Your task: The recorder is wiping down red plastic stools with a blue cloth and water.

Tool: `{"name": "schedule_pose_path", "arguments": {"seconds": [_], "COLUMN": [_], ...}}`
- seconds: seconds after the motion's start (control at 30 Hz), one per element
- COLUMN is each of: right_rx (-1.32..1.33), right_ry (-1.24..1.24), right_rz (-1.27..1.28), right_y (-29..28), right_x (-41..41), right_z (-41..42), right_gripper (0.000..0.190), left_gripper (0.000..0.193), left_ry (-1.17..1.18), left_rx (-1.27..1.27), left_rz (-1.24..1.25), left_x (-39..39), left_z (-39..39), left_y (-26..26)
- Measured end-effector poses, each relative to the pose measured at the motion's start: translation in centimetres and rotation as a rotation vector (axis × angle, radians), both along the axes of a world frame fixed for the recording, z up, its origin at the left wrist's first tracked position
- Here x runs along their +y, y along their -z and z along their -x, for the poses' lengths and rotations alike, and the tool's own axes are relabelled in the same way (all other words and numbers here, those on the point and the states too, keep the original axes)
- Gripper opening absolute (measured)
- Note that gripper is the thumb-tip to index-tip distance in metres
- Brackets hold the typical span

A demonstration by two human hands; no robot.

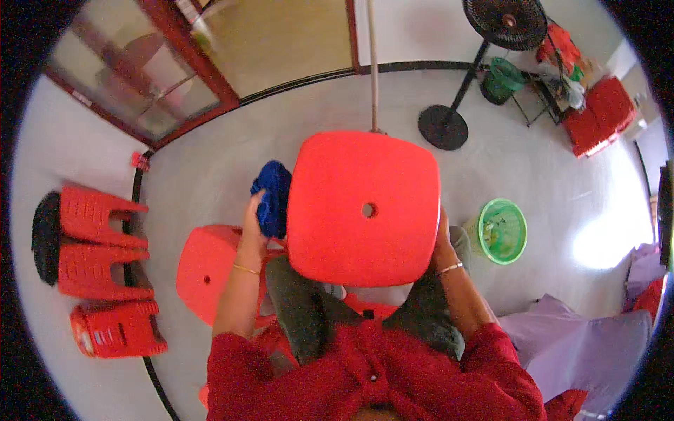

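Observation:
A red plastic stool (363, 173) is right in front of me, its square rounded seat facing up with a small hole in the middle. My left hand (255, 210) grips a bunched blue cloth (274, 197) against the seat's left side. On the opposite side, my right hand (443, 234) holds the stool near its edge; the fingers are hidden by the seat. My knees are spread on both sides beneath it. Behind my left forearm stands another red plastic stool (197, 263), partly covered by the arm.
A green plastic basket (503, 231) stands on the floor at right. Farther off are a black pedestal fan (445, 126), a dark green bucket (500, 79) and a pole (374, 79). More red stools (100, 273) line the left wall. Lilac cloth (568, 342) drapes at lower right.

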State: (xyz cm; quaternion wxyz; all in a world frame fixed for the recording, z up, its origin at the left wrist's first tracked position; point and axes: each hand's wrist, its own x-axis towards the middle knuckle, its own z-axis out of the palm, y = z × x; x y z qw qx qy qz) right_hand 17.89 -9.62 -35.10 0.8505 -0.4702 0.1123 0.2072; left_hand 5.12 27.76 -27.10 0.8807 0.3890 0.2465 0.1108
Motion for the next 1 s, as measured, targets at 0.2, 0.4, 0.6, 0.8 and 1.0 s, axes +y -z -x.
{"name": "schedule_pose_path", "arguments": {"seconds": [0.2,0.4,0.6,0.8,1.0], "right_rx": [0.250,0.385,-0.722,0.368,0.364], "right_ry": [-0.091,-0.101,-0.723,-0.095,-0.099], "right_rz": [0.301,0.081,0.656,0.003,0.362], "right_y": [2.7,2.1,13.1,6.4,6.3], "right_x": [1.3,4.5,-1.8,0.4,2.6], "right_z": [0.4,0.1,-1.7,2.0,1.3], "right_gripper": [0.045,0.048,0.051,0.049,0.037], "left_gripper": [0.043,0.042,0.046,0.072,0.076], "left_ry": [-0.001,-0.116,-0.010,-0.352,0.102], "left_rx": [0.185,0.300,0.229,0.564,1.262], "left_rz": [-0.026,0.123,-0.085,-1.011,-1.322], "left_x": [0.3,1.5,5.2,9.2,9.8], "left_z": [-0.5,1.1,7.8,21.2,30.0], "left_y": [2.4,6.8,1.7,-3.0,0.2]}}
